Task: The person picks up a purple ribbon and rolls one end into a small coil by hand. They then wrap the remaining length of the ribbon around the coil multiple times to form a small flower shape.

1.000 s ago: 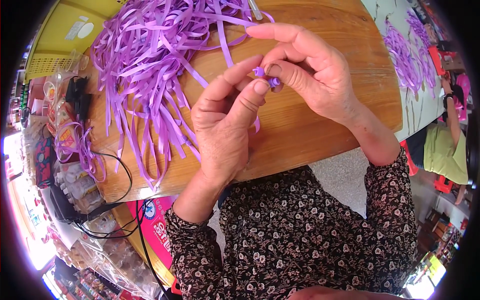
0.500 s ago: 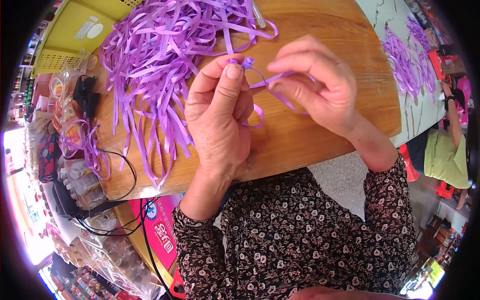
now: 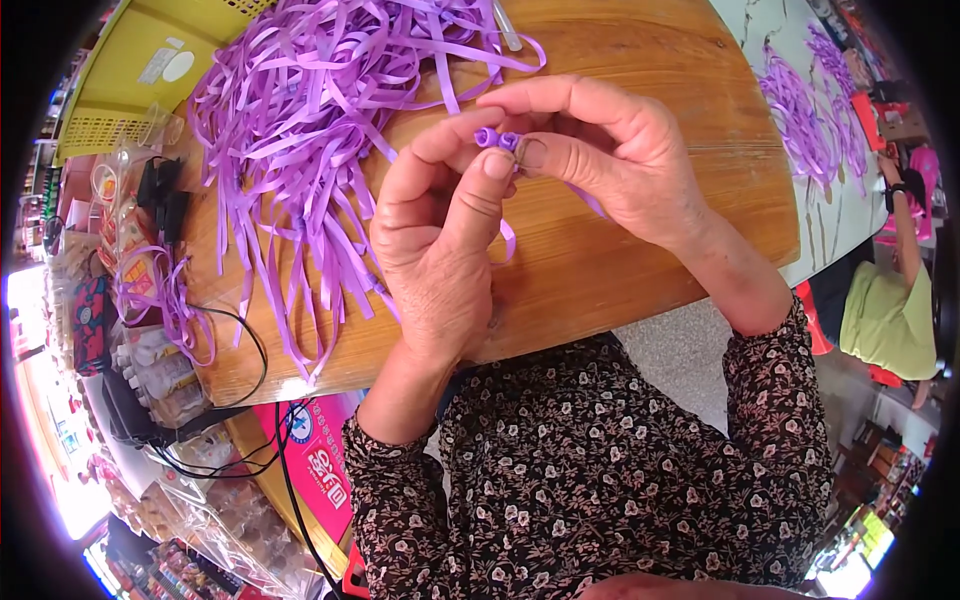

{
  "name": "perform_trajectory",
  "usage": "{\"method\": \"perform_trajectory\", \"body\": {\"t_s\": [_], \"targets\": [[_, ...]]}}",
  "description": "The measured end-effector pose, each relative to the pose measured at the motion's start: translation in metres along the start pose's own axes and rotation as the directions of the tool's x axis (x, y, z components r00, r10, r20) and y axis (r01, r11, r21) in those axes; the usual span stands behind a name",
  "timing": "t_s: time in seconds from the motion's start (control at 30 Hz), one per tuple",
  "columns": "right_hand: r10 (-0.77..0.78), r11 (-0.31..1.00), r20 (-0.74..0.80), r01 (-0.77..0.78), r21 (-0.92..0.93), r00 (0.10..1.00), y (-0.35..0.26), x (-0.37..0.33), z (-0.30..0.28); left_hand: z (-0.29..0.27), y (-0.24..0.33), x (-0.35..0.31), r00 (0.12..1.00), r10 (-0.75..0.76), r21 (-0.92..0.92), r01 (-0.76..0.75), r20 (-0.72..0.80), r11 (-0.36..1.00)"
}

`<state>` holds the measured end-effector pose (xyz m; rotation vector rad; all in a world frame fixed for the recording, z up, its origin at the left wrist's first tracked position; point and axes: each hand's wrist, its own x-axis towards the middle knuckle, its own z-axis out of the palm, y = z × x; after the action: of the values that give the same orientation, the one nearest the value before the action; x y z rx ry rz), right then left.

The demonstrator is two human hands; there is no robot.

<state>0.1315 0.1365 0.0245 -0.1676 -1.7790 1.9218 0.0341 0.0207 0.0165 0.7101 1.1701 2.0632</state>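
A small knotted or rolled end of purple ribbon (image 3: 497,138) sits between both hands above the wooden table. My left hand (image 3: 440,220) pinches it from the left, thumb and bent index finger around it. My right hand (image 3: 615,155) meets it from the other side, thumb tip and fingers closed at the ribbon. Loose lengths of the ribbon hang below my hands and are partly hidden by them. Beyond my left hand spreads a large tangled heap of purple ribbons (image 3: 300,120), some strands trailing toward the near table edge.
A yellow-green plastic basket (image 3: 120,75) stands at the far left. More purple ribbons (image 3: 800,130) lie on a white marbled table at the right, where another person in a light green top (image 3: 888,320) is. Black cables (image 3: 262,350) run over the near left table edge.
My right hand has moved left from apart and now closes on the ribbon beside my left fingers. The rolled bit shows more plainly between the fingertips.
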Motion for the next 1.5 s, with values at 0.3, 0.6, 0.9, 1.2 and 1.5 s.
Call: {"method": "perform_trajectory", "body": {"t_s": [0.3,0.6,0.9,1.2,1.5], "targets": [[-0.056,0.991,-0.054,0.049,-0.127,0.997,0.006,0.001,-0.002,-0.007,0.0,0.001,0.969,-0.248,-0.097,0.248,0.015,0.964],[-0.125,0.986,-0.109,0.111,-0.127,0.986,0.0,0.0,-0.012,-0.012,0.0,0.001,0.989,-0.144,0.001,0.145,-0.039,0.99],[-0.308,0.815,0.084,0.308,-0.491,0.948,0.0,0.001,-0.019,-0.01,-0.003,0.002,0.995,-0.097,0.009,0.097,-0.003,0.995],[-0.212,0.913,0.057,0.219,-0.344,0.976,0.002,-0.001,-0.019,-0.01,0.003,0.001,0.981,-0.194,0.061,0.194,-0.006,0.979],[-0.02,0.999,-0.041,0.019,-0.031,0.999,0.005,-0.001,-0.018,-0.006,-0.006,0.0,0.984,-0.168,-0.087,0.173,0.056,0.981]]}}
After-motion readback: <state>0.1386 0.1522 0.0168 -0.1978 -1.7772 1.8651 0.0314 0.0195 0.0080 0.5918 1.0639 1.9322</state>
